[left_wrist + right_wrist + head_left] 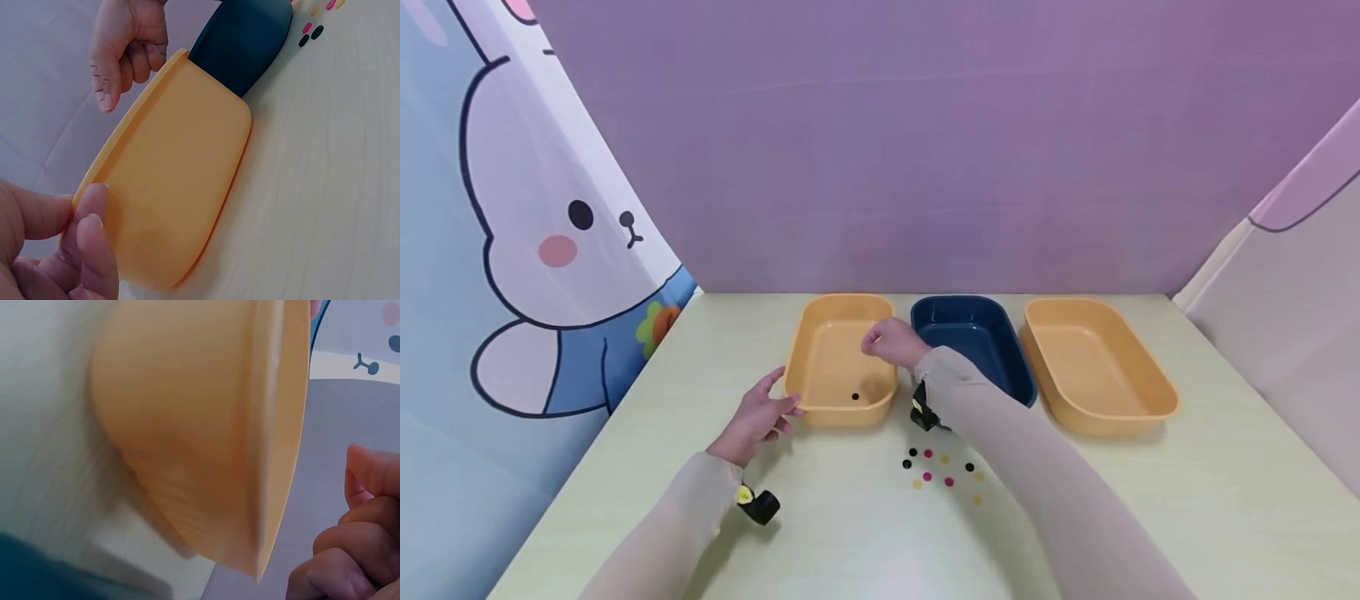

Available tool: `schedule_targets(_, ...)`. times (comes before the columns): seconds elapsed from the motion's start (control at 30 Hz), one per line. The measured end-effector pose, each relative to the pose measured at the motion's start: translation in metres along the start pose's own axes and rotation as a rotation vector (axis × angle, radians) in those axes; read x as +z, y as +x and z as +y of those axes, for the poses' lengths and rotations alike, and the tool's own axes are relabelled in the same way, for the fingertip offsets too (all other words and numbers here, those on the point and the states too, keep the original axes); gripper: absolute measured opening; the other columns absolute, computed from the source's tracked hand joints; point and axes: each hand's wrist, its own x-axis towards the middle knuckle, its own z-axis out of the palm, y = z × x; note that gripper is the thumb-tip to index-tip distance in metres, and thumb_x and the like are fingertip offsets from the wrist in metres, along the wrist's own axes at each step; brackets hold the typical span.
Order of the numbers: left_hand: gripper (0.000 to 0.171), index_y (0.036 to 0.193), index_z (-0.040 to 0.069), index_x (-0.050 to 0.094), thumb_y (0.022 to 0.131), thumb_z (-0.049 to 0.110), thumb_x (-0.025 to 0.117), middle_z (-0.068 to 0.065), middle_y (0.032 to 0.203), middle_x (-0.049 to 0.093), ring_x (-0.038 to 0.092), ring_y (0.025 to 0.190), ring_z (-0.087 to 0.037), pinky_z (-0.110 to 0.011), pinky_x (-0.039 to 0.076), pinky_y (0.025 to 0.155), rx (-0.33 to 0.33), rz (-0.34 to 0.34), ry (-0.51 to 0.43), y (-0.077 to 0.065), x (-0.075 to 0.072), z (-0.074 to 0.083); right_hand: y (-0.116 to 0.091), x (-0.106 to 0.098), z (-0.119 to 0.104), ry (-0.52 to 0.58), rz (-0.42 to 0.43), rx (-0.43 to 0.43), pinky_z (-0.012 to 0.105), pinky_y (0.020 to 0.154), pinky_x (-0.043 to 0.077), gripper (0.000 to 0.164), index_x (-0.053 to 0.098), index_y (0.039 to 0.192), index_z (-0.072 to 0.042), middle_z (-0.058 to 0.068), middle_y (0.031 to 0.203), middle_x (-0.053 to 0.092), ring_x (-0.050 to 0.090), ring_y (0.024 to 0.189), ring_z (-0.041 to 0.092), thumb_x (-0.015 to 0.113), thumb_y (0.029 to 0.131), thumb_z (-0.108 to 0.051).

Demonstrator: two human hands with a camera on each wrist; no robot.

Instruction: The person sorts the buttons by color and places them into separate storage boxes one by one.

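Observation:
At the left, a yellow-orange tray (841, 413) stands on the table with a small black disc (855, 397) inside, near its front end. My left hand (758, 419) grips this tray's front left rim, thumb on one side and fingers on the other, as the left wrist view shows. Over the tray's right side hovers my right hand (895, 342), its fingers curled and thumb against the index finger. No object shows at its fingertips (357, 478). In front of the trays lie several loose discs: black (970, 467), pink (949, 482) and yellow (977, 500).
A dark blue tray (973, 310) stands in the middle, partly hidden by my right forearm. To its right is another yellow-orange tray (1112, 425). A purple cloth wall (925, 167) rises behind the table (1225, 500), and a rabbit-print cloth (527, 250) hangs at the left.

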Motion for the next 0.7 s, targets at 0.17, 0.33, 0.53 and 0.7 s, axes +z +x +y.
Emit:
schedule_targets(0.17, 0.069, 0.154, 0.013, 0.015, 0.098, 0.012, 0.054, 0.004, 0.070, 0.066, 0.053, 0.049, -0.011, -0.021, 0.029, 0.046, 0.005, 0.002, 0.000, 0.000, 0.000, -0.001, -0.016, -0.008, 0.007, -0.014, -0.013, -0.019, 0.033, 0.085, 0.045, 0.011, 0.071, 0.093, -0.002, 0.007, 0.102, 0.067, 0.054, 0.094, 0.021, 0.064, 0.092, -0.010)
schedule_targets(0.33, 0.068, 0.154, 0.012, 0.014, 0.098, 0.011, 0.053, 0.005, 0.070, 0.066, 0.053, 0.049, -0.010, -0.021, 0.030, 0.046, 0.007, 0.001, 0.000, -0.001, -0.001, -0.001, -0.040, -0.015, 0.015, -0.015, -0.037, -0.052, 0.028, 0.071, 0.044, 0.011, 0.070, 0.093, -0.004, 0.002, 0.088, 0.065, 0.052, 0.081, 0.018, 0.064, 0.092, -0.013)
schedule_targets(0.53, 0.069, 0.155, 0.013, 0.013, 0.098, 0.012, 0.053, 0.005, 0.071, 0.066, 0.052, 0.049, -0.010, -0.021, 0.030, 0.047, 0.010, -0.008, 0.006, -0.002, -0.003, -0.001, -0.067, -0.021, 0.024, -0.035, -0.083, -0.150, 0.024, 0.058, 0.036, 0.011, 0.070, 0.091, -0.005, -0.002, 0.058, 0.046, 0.044, 0.060, 0.013, 0.064, 0.092, -0.014)
schedule_targets(0.7, 0.069, 0.155, 0.013, 0.013, 0.099, 0.013, 0.053, 0.005, 0.071, 0.066, 0.052, 0.050, -0.010, -0.022, 0.030, 0.048, 0.006, -0.009, 0.026, -0.001, -0.005, -0.001, -0.084, -0.026, 0.030, -0.039, -0.112, -0.196, 0.022, 0.057, 0.035, 0.012, 0.070, 0.093, -0.003, -0.005, 0.058, 0.047, 0.044, 0.058, 0.011, 0.065, 0.091, -0.014)
